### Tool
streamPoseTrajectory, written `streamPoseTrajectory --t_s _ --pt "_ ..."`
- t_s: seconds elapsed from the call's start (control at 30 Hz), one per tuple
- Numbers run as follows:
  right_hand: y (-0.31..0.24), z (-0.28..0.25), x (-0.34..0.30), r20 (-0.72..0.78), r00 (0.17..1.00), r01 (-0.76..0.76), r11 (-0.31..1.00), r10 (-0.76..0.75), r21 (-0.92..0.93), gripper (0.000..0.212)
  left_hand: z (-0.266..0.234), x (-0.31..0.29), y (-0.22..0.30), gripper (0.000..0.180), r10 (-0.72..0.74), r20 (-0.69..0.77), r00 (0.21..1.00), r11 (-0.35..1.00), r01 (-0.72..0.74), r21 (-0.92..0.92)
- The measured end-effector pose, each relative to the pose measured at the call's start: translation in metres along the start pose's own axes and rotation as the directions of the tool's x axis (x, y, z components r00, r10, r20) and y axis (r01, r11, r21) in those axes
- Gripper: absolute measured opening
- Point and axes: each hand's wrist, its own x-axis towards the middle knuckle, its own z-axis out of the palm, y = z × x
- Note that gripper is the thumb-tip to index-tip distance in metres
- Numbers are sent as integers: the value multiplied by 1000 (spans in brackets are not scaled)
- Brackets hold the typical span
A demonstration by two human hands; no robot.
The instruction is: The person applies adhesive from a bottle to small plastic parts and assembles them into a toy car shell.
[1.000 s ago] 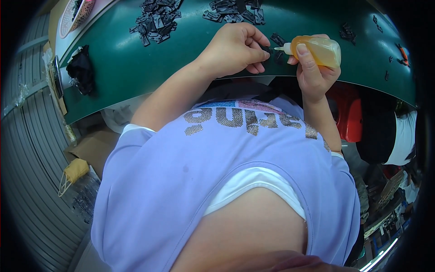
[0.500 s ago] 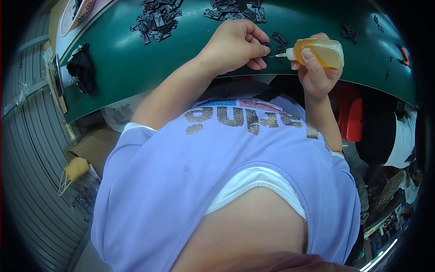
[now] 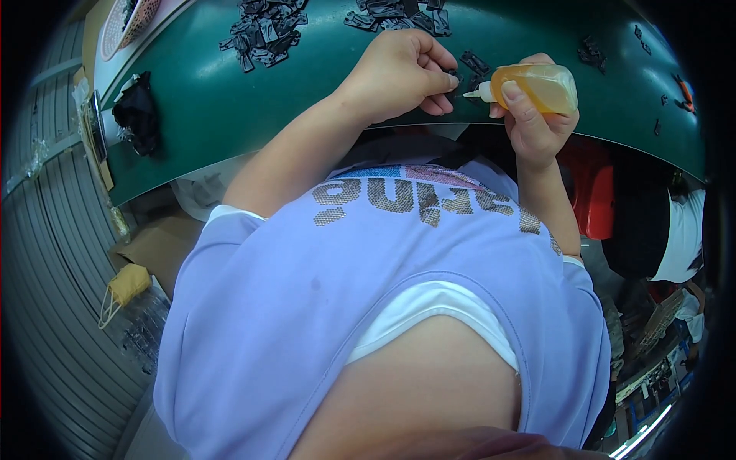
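Note:
Between the thumb and fingers of my left hand [image 3: 410,73] is a small black plastic part [image 3: 454,77], mostly covered by the fingertips. My right hand [image 3: 537,115] is wrapped round a clear squeeze bottle [image 3: 548,86] of amber liquid, lying nearly sideways. Its white nozzle [image 3: 481,93] points left at the black part, its tip close by; whether they touch I cannot tell. Just beyond the nozzle, a couple of loose black parts [image 3: 474,61] rest on the green table [image 3: 337,65].
Piles of black parts [image 3: 264,34] lie at the far side, with a smaller cluster [image 3: 592,54] to the right. Orange-handled pliers [image 3: 685,93] rest at the right edge. A black cloth-like bundle [image 3: 136,115] and a pink basket [image 3: 130,27] are at left; a red stool [image 3: 590,192] stands below.
The bottle and my right hand have shifted slightly to the left. My left hand keeps its pinch, nearly still.

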Motion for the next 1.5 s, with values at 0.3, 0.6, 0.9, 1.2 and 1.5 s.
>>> streamPoseTrajectory --t_s 0.3,0.6,0.9,1.2,1.5 --pt "-2 5 -1 -50 998 -51 997 48 -66 16 -1 1 0 25 5 1 1000 1000 -5 -5" --pt "8 -19 11 -213 973 -18 944 93 330 16 8 4 -13 20 168 -76 983 985 -165 39" --pt "7 -15 12 -253 962 -13 945 100 325 9 0 18 45 19 549 -191 814 444 -89 892" --pt "8 -16 11 -233 967 -19 937 107 349 10 -16 7 14 15 383 -188 904 903 -324 282" --pt "8 -14 10 -191 978 -20 947 85 321 12 -9 -4 -4 19 88 61 994 995 -85 -45"
